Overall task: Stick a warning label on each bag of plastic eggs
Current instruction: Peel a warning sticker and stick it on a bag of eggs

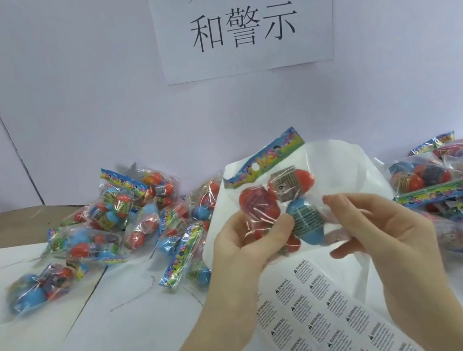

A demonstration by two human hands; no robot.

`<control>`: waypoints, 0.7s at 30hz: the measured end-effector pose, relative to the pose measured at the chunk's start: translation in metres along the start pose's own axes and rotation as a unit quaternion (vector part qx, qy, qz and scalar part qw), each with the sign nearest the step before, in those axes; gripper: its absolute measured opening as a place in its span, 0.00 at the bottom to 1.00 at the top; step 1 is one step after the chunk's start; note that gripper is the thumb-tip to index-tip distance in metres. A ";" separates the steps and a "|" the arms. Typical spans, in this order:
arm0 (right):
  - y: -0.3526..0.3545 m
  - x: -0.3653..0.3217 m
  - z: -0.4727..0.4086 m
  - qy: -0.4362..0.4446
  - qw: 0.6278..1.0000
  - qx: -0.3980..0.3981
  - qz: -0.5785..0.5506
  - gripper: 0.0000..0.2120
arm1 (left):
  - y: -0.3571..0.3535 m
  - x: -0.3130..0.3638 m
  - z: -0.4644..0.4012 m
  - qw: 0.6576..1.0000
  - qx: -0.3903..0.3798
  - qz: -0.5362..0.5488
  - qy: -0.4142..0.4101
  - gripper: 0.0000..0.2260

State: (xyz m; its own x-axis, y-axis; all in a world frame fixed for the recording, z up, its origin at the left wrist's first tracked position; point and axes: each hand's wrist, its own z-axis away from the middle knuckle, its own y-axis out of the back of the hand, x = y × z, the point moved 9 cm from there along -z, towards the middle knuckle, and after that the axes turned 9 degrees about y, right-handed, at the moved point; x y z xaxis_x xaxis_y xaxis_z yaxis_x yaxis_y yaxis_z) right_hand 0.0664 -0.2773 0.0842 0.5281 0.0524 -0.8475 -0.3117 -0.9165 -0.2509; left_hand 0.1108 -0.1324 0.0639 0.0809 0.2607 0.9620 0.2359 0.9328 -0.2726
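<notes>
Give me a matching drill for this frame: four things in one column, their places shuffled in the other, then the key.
Things:
1. held bag
2. label sheet
3. sign
4. left pile

Places:
A. taped to the back wall
B. flat on the table under the hands
C. on the table, far left of the hands
D. in the grip of the left hand, right hand at its edge

Pairs: 1-D, 2-B, 3-A, 4-C
</notes>
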 end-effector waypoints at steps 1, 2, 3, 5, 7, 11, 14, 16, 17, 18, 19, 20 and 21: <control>-0.002 -0.001 -0.001 -0.006 1.000 -0.015 -0.005 0.09 | 0.003 0.002 -0.001 1.000 -0.008 0.004 -0.005 0.17; -0.003 -0.001 -0.001 -0.011 1.000 -0.026 -0.005 0.09 | 0.006 0.003 -0.001 1.000 -0.016 0.003 -0.012 0.13; -0.004 0.000 -0.002 -0.018 0.999 -0.035 -0.001 0.10 | 0.008 0.005 -0.001 1.000 -0.023 -0.002 -0.019 0.09; -0.005 0.004 -0.002 -0.033 0.998 -0.053 0.002 0.11 | 0.009 0.007 0.001 0.999 -0.033 -0.007 -0.034 0.08; -0.007 0.010 -0.002 -0.068 0.995 -0.069 -0.024 0.12 | 0.008 0.010 0.002 0.998 -0.039 -0.004 -0.046 0.09; -0.014 0.018 0.002 -0.136 0.981 -0.128 -0.061 0.13 | 0.008 0.013 0.002 0.997 -0.055 0.016 -0.056 0.09; -0.013 0.016 0.001 -0.131 0.981 -0.127 -0.070 0.11 | 0.008 0.013 0.002 0.996 -0.065 0.026 -0.053 0.10; -0.011 0.013 -0.001 -0.121 0.983 -0.119 -0.070 0.11 | 0.008 0.012 0.002 0.996 -0.064 0.028 -0.048 0.09; -0.010 0.012 -0.001 -0.115 0.984 -0.115 -0.068 0.12 | 0.008 0.012 0.002 0.997 -0.064 0.026 -0.046 0.09; -0.009 0.011 -0.001 -0.109 0.986 -0.111 -0.066 0.12 | 0.008 0.013 0.003 0.997 -0.063 0.022 -0.047 0.08; -0.008 0.010 -0.002 -0.103 0.987 -0.106 -0.062 0.12 | 0.009 0.013 0.003 0.997 -0.058 0.019 -0.048 0.08; -0.007 0.009 -0.002 -0.096 0.989 -0.101 -0.056 0.12 | 0.010 0.013 0.002 0.997 -0.052 0.017 -0.049 0.08; -0.005 0.009 -0.003 -0.091 0.990 -0.094 -0.051 0.12 | 0.011 0.013 0.002 0.998 -0.045 0.018 -0.050 0.08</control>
State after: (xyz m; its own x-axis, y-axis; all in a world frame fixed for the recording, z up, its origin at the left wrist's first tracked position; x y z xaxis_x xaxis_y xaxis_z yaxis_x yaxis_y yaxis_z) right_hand 0.0747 -0.2729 0.0795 0.3931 0.2034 -0.8967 -0.1016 -0.9597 -0.2622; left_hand 0.1122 -0.1180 0.0738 -0.0050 0.3215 0.9469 0.3211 0.8973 -0.3030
